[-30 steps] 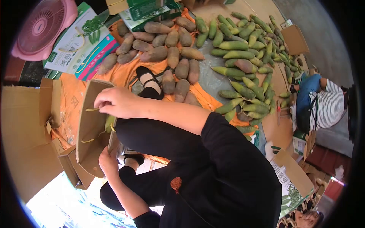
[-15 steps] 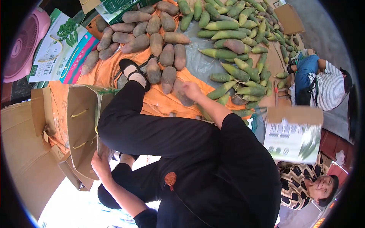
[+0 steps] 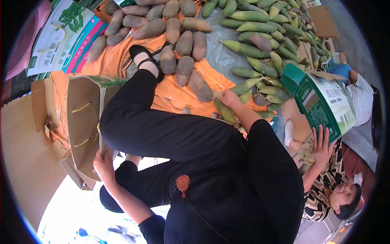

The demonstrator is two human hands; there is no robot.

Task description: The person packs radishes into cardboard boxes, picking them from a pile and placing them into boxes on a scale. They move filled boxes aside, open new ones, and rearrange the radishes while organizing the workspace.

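Observation:
My left hand (image 3: 104, 166) is closed on the lower edge of an open cardboard box (image 3: 84, 122) with yellow cord handles, which stands by my bent leg. My right hand (image 3: 230, 99) is beyond my knee, fingers curled, at the upper end of a green radish (image 3: 224, 111). Whether it grips that radish or anything else is hidden. Just left of it lies a thick brown root vegetable (image 3: 200, 86), apart from the fingers. More brown roots (image 3: 185, 70) rest beside my shoe on the orange sheet (image 3: 170, 101).
A large heap of green radishes (image 3: 255, 27) covers the upper right. At right, another person's hand (image 3: 323, 146) touches a green and white carton (image 3: 325, 101). Printed gift packaging (image 3: 65, 38) and a pink fan (image 3: 34, 36) are upper left. Cardboard (image 3: 28, 154) spreads along the left.
My right hand has moved off the brown root, rightward to the green radish. My left hand stays on the box. The other person's carton has turned and risen, and their hand now shows. The view has shifted.

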